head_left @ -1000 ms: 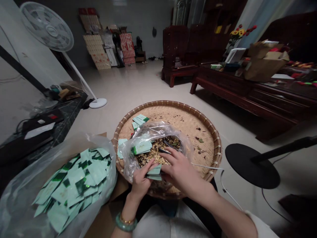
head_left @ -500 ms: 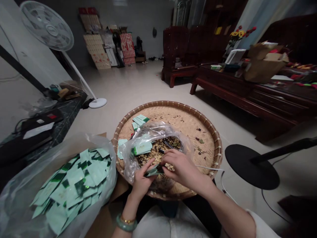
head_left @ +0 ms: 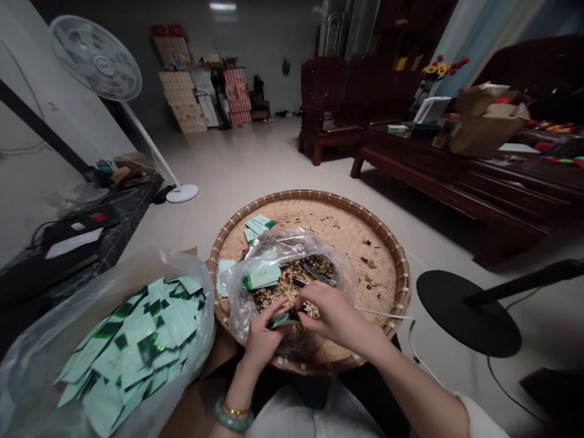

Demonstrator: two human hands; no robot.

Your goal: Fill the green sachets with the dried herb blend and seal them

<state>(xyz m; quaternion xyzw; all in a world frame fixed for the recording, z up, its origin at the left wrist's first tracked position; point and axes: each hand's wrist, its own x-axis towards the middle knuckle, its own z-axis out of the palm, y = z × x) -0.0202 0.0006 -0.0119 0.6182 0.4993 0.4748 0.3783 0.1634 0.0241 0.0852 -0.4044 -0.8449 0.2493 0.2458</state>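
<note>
My left hand (head_left: pixel 261 342) grips a small green sachet (head_left: pixel 281 319) between thumb and fingers, low over a clear plastic bag. At the sachet's right end, my right hand (head_left: pixel 331 313) has its fingers pinched together; what lies between them is too small to make out. Under both hands the open clear plastic bag (head_left: pixel 296 239) holds a loose dried yellow and dark mix (head_left: pixel 287 285). A stack of pale green sachets (head_left: pixel 263 276) and dark stick-like tools (head_left: pixel 314 274) lie on the mix. All this rests in a round woven bamboo tray (head_left: pixel 404 267).
Left of the tray, a large plastic bag (head_left: pixel 201 322) is heaped with green sachets (head_left: pixel 141 340). More sachets (head_left: pixel 259 225) lie on the tray's far left. A black round stand base (head_left: pixel 468 310) is on the right, a white fan (head_left: pixel 98 58) at the left, a dark wooden table (head_left: pixel 456 176) behind.
Both hands stay at the sachet; the right fingers have shifted slightly at its end. The whole view has moved down a little as the camera tilts.
</note>
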